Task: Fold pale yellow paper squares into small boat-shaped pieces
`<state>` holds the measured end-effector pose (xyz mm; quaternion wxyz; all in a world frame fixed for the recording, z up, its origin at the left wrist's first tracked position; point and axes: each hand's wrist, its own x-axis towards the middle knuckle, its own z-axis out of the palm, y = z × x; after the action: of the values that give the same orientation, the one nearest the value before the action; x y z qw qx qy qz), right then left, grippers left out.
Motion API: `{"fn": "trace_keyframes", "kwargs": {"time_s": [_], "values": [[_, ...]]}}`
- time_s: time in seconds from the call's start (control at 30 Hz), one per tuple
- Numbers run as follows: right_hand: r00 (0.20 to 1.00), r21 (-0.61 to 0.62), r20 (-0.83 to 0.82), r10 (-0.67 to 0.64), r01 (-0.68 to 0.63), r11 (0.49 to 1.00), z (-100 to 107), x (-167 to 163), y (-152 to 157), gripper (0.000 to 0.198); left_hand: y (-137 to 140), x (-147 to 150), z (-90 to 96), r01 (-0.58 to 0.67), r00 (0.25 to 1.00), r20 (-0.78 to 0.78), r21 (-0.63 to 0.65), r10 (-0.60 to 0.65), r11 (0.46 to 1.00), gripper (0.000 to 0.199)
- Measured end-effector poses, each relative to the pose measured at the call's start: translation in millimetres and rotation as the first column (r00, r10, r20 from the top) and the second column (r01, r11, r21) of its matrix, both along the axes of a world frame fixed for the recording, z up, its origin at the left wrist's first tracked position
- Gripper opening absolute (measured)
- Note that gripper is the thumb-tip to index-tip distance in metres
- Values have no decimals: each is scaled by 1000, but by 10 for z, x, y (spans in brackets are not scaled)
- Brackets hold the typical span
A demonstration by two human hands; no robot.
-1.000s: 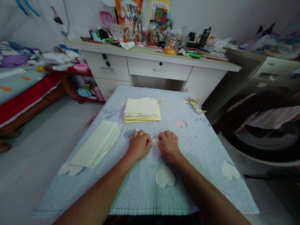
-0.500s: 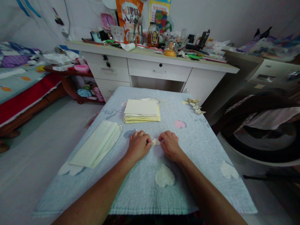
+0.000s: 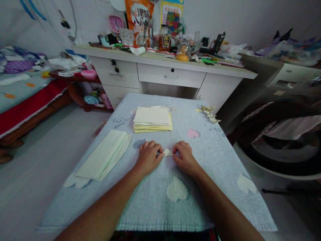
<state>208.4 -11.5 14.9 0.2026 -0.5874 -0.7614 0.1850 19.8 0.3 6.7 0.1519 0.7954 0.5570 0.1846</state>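
Observation:
A small piece of folded pale paper (image 3: 167, 153) lies low over the blue cloth, between my two hands. My left hand (image 3: 149, 154) pinches its left end between thumb and forefinger. At the other end, the curled thumb and forefinger of my right hand (image 3: 184, 156) close on the paper's pointed tip; the exact contact is too small to see well. Beyond the hands sits a stack of cream and yellow paper sheets (image 3: 151, 115). Left of my left hand lies a pile of folded pale green paper (image 3: 101, 155). Several small folded paper shapes (image 3: 211, 114) stand in a row at the far right.
A blue cloth with heart prints (image 3: 213, 187) covers the table. Behind it, a white desk (image 3: 172, 75) holds a jar (image 3: 165, 37), a pink clock (image 3: 115, 24) and clutter. A washing machine (image 3: 283, 100) is on the right, a bed (image 3: 27, 97) on the left.
My right hand has shifted slightly right, and its thumb and forefinger show more clearly. More of the small folded paper is visible between the hands. The view has moved a little.

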Motion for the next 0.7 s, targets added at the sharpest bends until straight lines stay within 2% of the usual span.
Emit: {"fn": "trace_keyframes", "kwargs": {"time_s": [0.23, 0.5, 0.7], "values": [[1000, 29, -3, -11, 11, 1000, -47, -16, -1, 6, 17, -37, 17, 64, 995, 84, -17, -62, 998, 8], [1000, 12, -3, -8, 8, 1000, -63, -3, 8, 4, 37, -68, 12, 118, 989, 94, -28, -115, 993, 7], [996, -12, 83, -12, 13, 1000, -29, -25, 30, 4, 57, -73, 13, 112, 988, 109, -56, -106, 992, 12]]}}
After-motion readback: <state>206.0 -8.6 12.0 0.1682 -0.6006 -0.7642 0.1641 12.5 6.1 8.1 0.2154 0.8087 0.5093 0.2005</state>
